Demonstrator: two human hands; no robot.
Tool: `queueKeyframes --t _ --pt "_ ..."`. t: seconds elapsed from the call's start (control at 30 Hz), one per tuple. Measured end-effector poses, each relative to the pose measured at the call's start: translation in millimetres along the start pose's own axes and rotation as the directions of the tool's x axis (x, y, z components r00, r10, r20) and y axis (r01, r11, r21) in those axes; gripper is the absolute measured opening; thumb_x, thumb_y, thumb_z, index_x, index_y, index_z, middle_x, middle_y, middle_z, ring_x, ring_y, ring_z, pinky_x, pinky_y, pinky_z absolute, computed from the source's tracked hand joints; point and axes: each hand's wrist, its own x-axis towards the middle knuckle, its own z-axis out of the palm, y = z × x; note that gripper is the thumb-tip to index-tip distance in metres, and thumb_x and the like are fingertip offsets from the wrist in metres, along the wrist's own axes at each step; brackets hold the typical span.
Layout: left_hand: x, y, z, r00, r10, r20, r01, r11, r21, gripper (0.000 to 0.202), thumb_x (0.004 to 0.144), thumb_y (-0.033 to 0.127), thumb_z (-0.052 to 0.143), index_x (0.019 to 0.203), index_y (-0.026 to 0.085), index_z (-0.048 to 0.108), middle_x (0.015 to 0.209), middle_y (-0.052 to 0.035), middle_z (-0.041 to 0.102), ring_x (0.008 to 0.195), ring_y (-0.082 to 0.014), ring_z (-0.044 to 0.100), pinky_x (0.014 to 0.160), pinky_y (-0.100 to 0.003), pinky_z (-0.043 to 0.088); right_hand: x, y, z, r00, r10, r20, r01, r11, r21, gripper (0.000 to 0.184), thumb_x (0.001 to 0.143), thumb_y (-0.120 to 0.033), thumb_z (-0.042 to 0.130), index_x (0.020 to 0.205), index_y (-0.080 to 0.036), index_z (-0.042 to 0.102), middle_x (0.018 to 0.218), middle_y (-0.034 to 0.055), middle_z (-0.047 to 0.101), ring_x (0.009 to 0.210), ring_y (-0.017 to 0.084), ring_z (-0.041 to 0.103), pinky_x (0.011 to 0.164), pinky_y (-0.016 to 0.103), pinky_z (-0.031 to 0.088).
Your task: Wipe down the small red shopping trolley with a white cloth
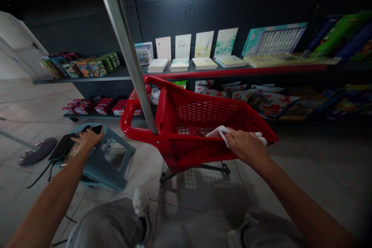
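Note:
A red plastic shopping basket on wheels (203,120) stands on the tiled floor in front of me. My right hand (247,145) is closed on a white cloth (221,131) and presses it against the basket's near rim. My left hand (87,137) rests on top of a grey-blue plastic stool (110,159), fingers curled over a dark phone (92,128) lying there. A second dark flat device (62,146) lies beside it on the stool. A silver pole (130,58) rises from the basket towards me.
Dark shelves (232,71) along the wall carry books, cards and boxed sets; a lower shelf (99,115) holds red boxes. A round dark base (37,151) with a cable lies on the floor at left. My knees and one shoe (141,201) show below.

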Motion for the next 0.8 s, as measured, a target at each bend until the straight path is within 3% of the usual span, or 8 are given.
queueKeyframes --t 0.2,0.33,0.5,0.6,0.63,0.7,0.8 --pt "5 2 -4.0 1.0 -0.005 -0.011 0.005 1.0 -0.016 0.101 0.074 0.069 0.054 0.142 -0.007 0.051 0.137 -0.0442 0.056 0.142 -0.0589 0.04 0.108 -0.087 0.009 0 4 6 0.999 -0.032 -0.002 0.032 0.999 -0.023 0.043 0.105 -0.028 0.031 0.122 -0.016 0.069 0.118 0.0154 0.076 0.099 0.029 0.072 0.081 0.036 0.04" --pt "-8 4 -12.8 1.0 0.009 -0.008 -0.01 1.0 -0.019 0.099 0.078 0.068 0.055 0.143 -0.006 0.049 0.139 -0.0435 0.054 0.142 -0.0571 0.041 0.111 -0.086 0.003 0 6 6 1.0 -0.021 0.024 0.021 1.0 -0.016 0.045 0.105 -0.03 0.031 0.122 -0.016 0.07 0.12 0.0159 0.076 0.099 0.03 0.072 0.081 0.037 0.042" --pt "-65 18 -20.5 0.96 0.125 -0.25 -0.147 0.986 -0.075 0.077 0.092 0.05 0.043 0.152 0.003 0.044 0.157 -0.0327 0.043 0.151 -0.0464 0.031 0.118 -0.079 0.008 0 2 4 1.0 0.025 0.004 -0.025 0.996 0.085 0.047 0.105 -0.034 0.031 0.129 -0.019 0.068 0.118 0.0142 0.077 0.1 0.03 0.072 0.08 0.037 0.043" --pt "-109 33 -23.7 0.932 0.201 -0.302 -0.232 0.97 -0.069 0.065 0.092 0.045 0.046 0.145 0.008 0.054 0.151 -0.0277 0.051 0.147 -0.0436 0.039 0.121 -0.068 0.022 -1 -2 3 0.997 0.07 -0.015 -0.068 0.994 0.088 0.047 0.105 -0.035 0.03 0.121 -0.018 0.071 0.11 0.0152 0.079 0.095 0.03 0.072 0.08 0.037 0.043" --pt "-123 37 -24.5 0.93 0.232 -0.285 -0.26 0.963 -0.066 0.061 0.092 0.044 0.047 0.141 0.01 0.057 0.145 -0.0263 0.056 0.141 -0.0421 0.046 0.118 -0.062 0.031 -2 -4 2 0.996 0.084 -0.023 -0.081 0.993 0.089 0.047 0.105 -0.036 0.03 0.12 -0.018 0.072 0.108 0.0153 0.079 0.094 0.03 0.073 0.08 0.037 0.043" --pt "-144 43 -25.1 0.937 0.323 -0.135 -0.335 0.939 -0.079 0.049 0.094 0.043 0.046 0.13 0.016 0.065 0.13 -0.0216 0.066 0.126 -0.0385 0.06 0.107 -0.053 0.046 -3 -6 1 0.995 0.099 -0.03 -0.096 0.991 0.089 0.047 0.105 -0.036 0.03 0.119 -0.019 0.071 0.107 0.0153 0.079 0.093 0.03 0.073 0.081 0.037 0.043" --pt "-158 38 -23.1 0.938 0.345 0.03 -0.341 0.934 -0.104 0.04 0.094 0.042 0.047 0.121 0.02 0.067 0.121 -0.018 0.07 0.112 -0.0369 0.067 0.095 -0.049 0.053 -4 -8 0 0.994 0.107 -0.024 -0.105 0.99 0.094 0.047 0.105 -0.036 0.03 0.121 -0.019 0.071 0.11 0.0156 0.079 0.095 0.03 0.073 0.082 0.037 0.044"
